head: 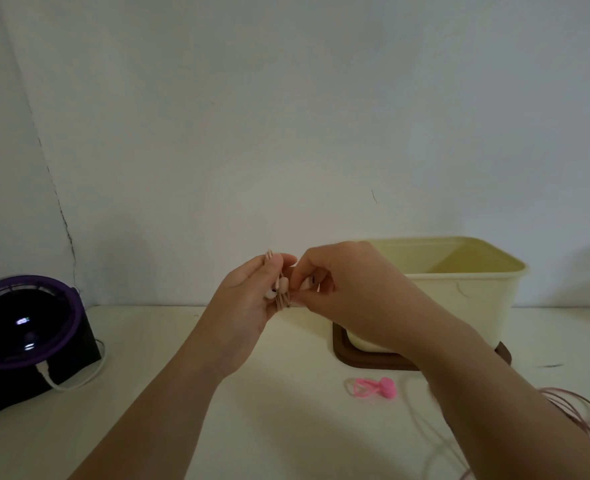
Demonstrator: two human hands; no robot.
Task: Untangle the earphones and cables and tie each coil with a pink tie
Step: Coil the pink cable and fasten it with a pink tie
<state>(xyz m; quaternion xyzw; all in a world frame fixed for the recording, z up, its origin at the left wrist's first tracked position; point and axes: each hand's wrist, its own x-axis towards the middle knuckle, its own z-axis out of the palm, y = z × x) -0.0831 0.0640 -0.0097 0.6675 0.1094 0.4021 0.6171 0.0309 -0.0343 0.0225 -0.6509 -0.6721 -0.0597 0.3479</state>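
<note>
Above the table (pixel 217 393), the left hand (pixel 252 299) grips coiled pink earphones (pixel 281 289); the right hand (pixel 331 282) pinches their wire. Keep loops tight; the pink tie (pixel 373 388) lies nearby.

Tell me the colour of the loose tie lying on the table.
Bright pink; the tie shows best in the head view, in front of the cream bin.

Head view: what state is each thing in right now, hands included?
Left hand: grips the earphones above the table.
Right hand: pinches the earphones' strands.
Earphones: bundled in a coil, no tie visible.
Pink tie: lies loose on the table.
Pink cable: loose loops on the table, untied.
Cream bin: open, standing on brown lid.
Fan: white cable plugged in.
</note>
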